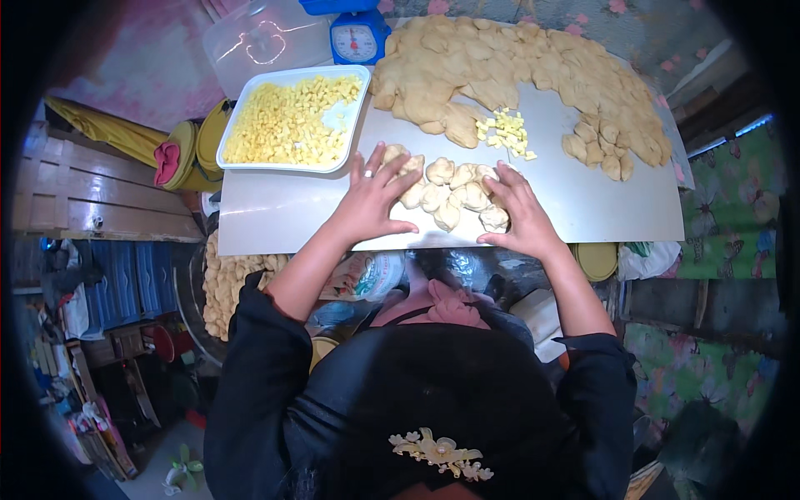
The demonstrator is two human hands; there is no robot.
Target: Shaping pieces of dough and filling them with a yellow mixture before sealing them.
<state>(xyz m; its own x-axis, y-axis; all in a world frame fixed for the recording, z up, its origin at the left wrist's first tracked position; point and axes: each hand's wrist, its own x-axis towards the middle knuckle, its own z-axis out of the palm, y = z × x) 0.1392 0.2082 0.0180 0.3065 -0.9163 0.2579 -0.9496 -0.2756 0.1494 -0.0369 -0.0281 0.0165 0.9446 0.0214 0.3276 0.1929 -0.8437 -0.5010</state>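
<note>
A cluster of pale dough pieces (442, 196) lies near the front edge of the metal tabletop (296, 217). My left hand (379, 192) is at the left side of the cluster, fingers spread over and against the pieces. My right hand (517, 208) curves along the right side, fingers apart and touching the dough. Just behind the cluster sits a small pile of pale yellow cubes (506, 131). A large mass of flattened dough (517, 58) covers the back and right of the tabletop, with a group of smaller pieces (608, 154) at its right front.
A white tray of yellow cubes (287, 121) stands at the back left, with a blue scale (358, 37) and clear plastic container (258, 42) behind it. Yellow-lidded containers (208, 137) are further left. More dough (225, 296) sits in a round vessel below the left edge.
</note>
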